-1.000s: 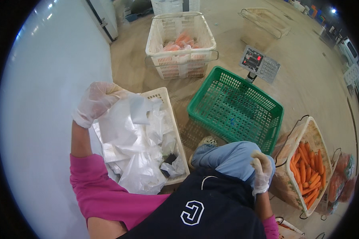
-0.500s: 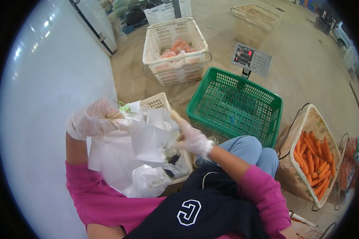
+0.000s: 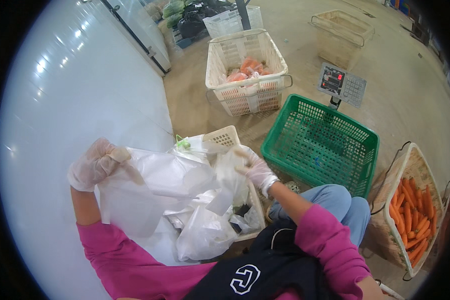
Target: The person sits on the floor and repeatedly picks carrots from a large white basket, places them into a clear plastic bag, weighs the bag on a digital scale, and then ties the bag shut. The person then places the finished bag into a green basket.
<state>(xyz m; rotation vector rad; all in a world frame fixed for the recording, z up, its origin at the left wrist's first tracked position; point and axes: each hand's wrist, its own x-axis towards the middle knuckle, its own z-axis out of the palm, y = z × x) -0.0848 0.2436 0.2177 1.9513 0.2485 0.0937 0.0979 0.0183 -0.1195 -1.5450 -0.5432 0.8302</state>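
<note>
My left hand (image 3: pixel 96 165), in a thin clear glove, is closed on the edge of a white translucent plastic bag (image 3: pixel 172 172). The bag stretches slack to the right, over a pile of similar bags. My right hand (image 3: pixel 259 172), gloved too, is above the right side of the pile with thumb and fingers apart. Its fingertips come close to a cloudy bag (image 3: pixel 229 172); whether they touch it I cannot tell. Under the pile stands a cream plastic crate (image 3: pixel 224 136). A crumpled white bag (image 3: pixel 205 235) lies at its near side.
A green basket (image 3: pixel 273 150) sits by a scale display (image 3: pixel 341 85) to the right. Carrots (image 3: pixel 414 215) fill a crate (image 3: pixel 380 215) at far right. Ahead, a white crate (image 3: pixel 247 97) holds bagged orange produce (image 3: pixel 250 67). A white wall (image 3: pixel 85 110) borders the left.
The view has shifted left. The plastic bag now spreads out wider from my left hand. My right hand has turned, its fingers now pointing left toward the cloudy bag.
</note>
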